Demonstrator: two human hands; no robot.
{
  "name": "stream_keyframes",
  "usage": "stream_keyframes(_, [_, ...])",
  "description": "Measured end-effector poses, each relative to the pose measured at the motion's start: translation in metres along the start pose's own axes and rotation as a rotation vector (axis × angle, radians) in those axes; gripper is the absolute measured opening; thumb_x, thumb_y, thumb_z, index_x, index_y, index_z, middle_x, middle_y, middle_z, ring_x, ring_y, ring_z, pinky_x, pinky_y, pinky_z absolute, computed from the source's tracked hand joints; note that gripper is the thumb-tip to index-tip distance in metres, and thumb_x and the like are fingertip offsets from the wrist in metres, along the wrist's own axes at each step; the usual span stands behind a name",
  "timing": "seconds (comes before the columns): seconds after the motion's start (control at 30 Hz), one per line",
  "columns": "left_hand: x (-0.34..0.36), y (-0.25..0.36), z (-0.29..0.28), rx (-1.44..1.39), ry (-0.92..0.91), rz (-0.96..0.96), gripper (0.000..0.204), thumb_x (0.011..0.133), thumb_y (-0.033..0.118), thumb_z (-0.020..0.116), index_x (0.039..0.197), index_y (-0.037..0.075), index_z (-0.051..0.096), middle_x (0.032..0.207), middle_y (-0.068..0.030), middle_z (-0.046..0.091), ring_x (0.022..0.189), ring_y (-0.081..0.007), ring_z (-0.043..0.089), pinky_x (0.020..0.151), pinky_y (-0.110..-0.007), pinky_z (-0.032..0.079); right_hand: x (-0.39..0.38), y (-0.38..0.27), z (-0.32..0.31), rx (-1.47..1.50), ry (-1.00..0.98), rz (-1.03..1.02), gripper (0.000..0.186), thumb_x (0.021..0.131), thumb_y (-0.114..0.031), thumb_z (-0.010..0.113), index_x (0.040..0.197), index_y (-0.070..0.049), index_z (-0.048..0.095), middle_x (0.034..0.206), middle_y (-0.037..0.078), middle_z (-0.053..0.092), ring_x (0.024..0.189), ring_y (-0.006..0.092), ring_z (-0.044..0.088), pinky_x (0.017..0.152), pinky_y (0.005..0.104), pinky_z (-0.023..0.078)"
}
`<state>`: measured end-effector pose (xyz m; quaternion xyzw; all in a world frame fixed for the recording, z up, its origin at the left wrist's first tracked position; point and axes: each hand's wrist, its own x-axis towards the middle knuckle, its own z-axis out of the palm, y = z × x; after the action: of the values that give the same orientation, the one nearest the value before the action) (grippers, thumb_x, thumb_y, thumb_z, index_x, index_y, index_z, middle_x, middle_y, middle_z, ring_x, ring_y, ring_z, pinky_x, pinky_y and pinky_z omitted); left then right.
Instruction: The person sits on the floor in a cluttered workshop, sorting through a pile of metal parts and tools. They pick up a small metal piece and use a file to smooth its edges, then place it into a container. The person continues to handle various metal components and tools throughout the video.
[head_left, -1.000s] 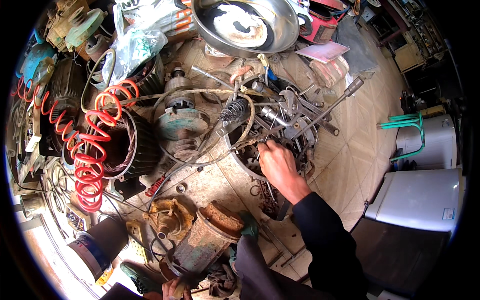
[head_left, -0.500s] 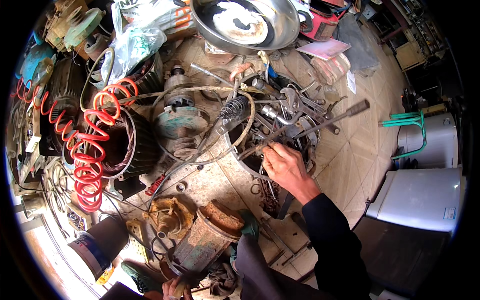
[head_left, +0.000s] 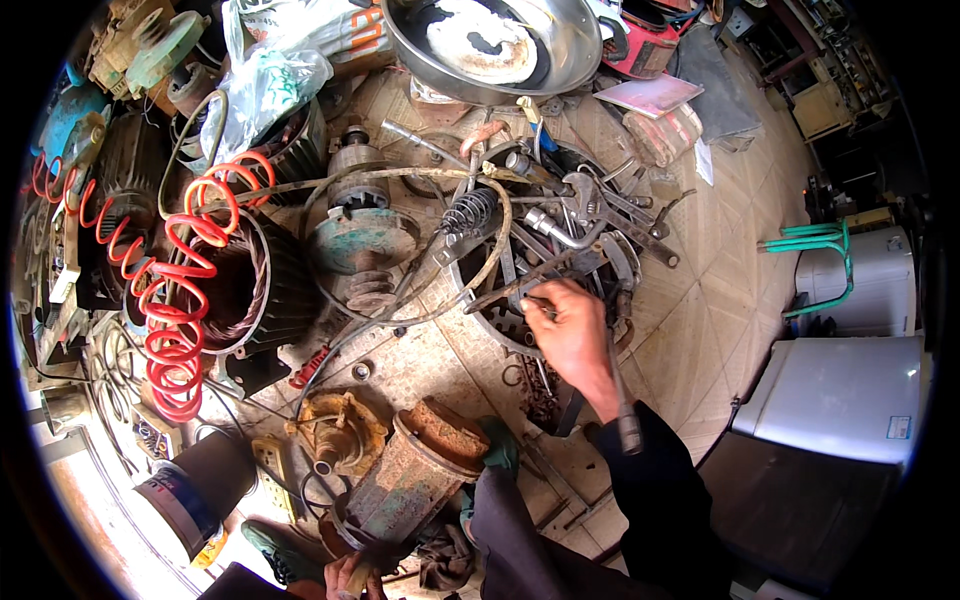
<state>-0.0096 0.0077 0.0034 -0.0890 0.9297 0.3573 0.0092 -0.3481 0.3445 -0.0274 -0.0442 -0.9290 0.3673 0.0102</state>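
Note:
My right hand [head_left: 572,335] is closed, with a long-shafted socket wrench [head_left: 622,405] in it; the thick end lies back across my right sleeve. Below the hand is a round tub [head_left: 488,325] heaped with tools. An adjustable wrench [head_left: 585,198] and a bent socket wrench [head_left: 565,232] lie on the heap. My left hand [head_left: 352,577] shows at the lower edge with curled fingers, beside the near end of a rusty cylindrical housing [head_left: 405,485]. Something pale is at its fingers, too hidden to name. A rusty end cover [head_left: 342,432] lies next to the housing.
A red coiled hose [head_left: 175,330] hangs at the left before a motor stator [head_left: 250,285]. A rotor [head_left: 362,240] stands in a cable loop. At the far side is a metal pan [head_left: 580,60]. A dark bucket [head_left: 195,495] sits lower left; a white cabinet [head_left: 835,395] is at right.
The wrench in my right hand has swung from pointing far right to pointing back over my sleeve. My right hand has turned and shifted slightly right and nearer. My left hand stays put.

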Motion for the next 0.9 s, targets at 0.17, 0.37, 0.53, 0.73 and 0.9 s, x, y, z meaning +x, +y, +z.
stream_keyframes(0.17, [0.004, 0.004, -0.003, -0.001, -0.007, 0.016, 0.011, 0.091, 0.004, 0.067, 0.1, 0.002, 0.073, 0.107, -0.0169, 0.073, 0.101, -0.0378, 0.066, 0.089, -0.044, 0.054, -0.024, 0.006, -0.03, 0.379, 0.193, 0.201, 0.01, 0.093, -0.006, 0.071, 0.093, 0.004, 0.072, 0.075, 0.003, 0.069, 0.06, 0.0057, 0.056, 0.053, 0.0228, 0.044])
stream_keyframes(0.37, [0.015, 0.014, -0.008, 0.053, -0.039, 0.116, 0.014, 0.091, 0.007, 0.068, 0.103, 0.001, 0.073, 0.108, -0.0167, 0.073, 0.1, -0.0377, 0.065, 0.087, -0.044, 0.054, -0.103, -0.049, -0.025, 0.156, 0.151, -0.115, 0.007, 0.088, -0.002, 0.073, 0.092, 0.001, 0.069, 0.09, 0.013, 0.072, 0.076, 0.0204, 0.069, 0.067, 0.0325, 0.054])
stream_keyframes(0.53, [0.007, 0.004, -0.007, 0.031, -0.023, 0.122, 0.016, 0.092, 0.009, 0.067, 0.105, 0.0, 0.072, 0.108, -0.0178, 0.071, 0.097, -0.0368, 0.065, 0.085, -0.043, 0.054, -0.108, -0.097, -0.065, 0.182, 0.013, -0.191, 0.015, 0.081, 0.002, 0.076, 0.095, 0.001, 0.07, 0.093, 0.016, 0.072, 0.083, 0.0248, 0.072, 0.074, 0.0339, 0.057])
stream_keyframes(0.73, [-0.007, 0.004, -0.005, -0.101, 0.051, -0.072, 0.019, 0.092, 0.011, 0.067, 0.108, 0.001, 0.071, 0.107, -0.0191, 0.069, 0.096, -0.0373, 0.065, 0.083, -0.043, 0.054, -0.002, -0.077, -0.087, -0.358, -0.373, -0.219, 0.024, 0.092, -0.011, 0.067, 0.112, 0.003, 0.066, 0.109, 0.02, 0.068, 0.102, 0.0337, 0.066, 0.093, 0.0444, 0.053])
stream_keyframes(0.9, [-0.002, -0.007, -0.001, -0.001, -0.025, 0.072, 0.016, 0.091, 0.008, 0.066, 0.105, 0.002, 0.071, 0.109, -0.0172, 0.071, 0.098, -0.0372, 0.065, 0.084, -0.044, 0.054, 0.029, -0.015, -0.033, -0.541, -0.365, -0.403, 0.036, 0.086, -0.013, 0.073, 0.117, 0.003, 0.063, 0.117, 0.017, 0.063, 0.116, 0.0354, 0.058, 0.106, 0.0458, 0.044])
